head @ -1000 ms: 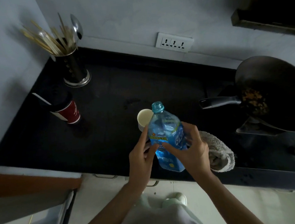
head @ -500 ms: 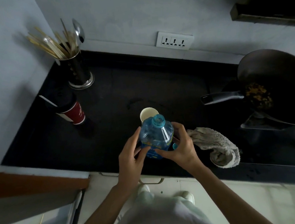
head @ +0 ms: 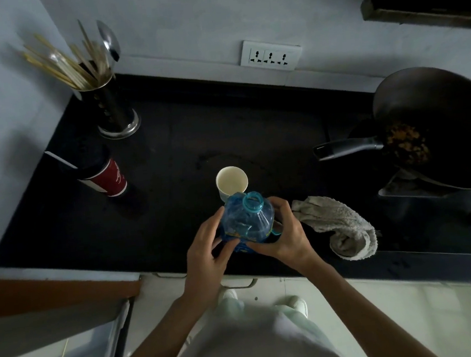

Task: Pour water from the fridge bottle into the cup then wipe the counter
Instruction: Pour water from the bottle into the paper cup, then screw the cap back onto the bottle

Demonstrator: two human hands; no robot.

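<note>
Gripping a blue plastic bottle [head: 248,220] between both hands above the near edge of a black counter [head: 252,125], uncapped mouth tipped toward a white paper cup [head: 231,182] just beyond the fingertips. Left hand [head: 206,253] curled round the bottle's left side, thumb across the label; right hand [head: 283,235] wrapped round the right side, a blue cap apparently tucked under its fingers. Lying crumpled just right of the right hand, a grey cloth [head: 338,226]. Farther right, a dark wok [head: 435,126] holding food, handle pointing toward the hands. Standing well left of the left hand, a red cup [head: 106,178], and beyond it a metal utensil holder [head: 113,109] filled with chopsticks.
</note>
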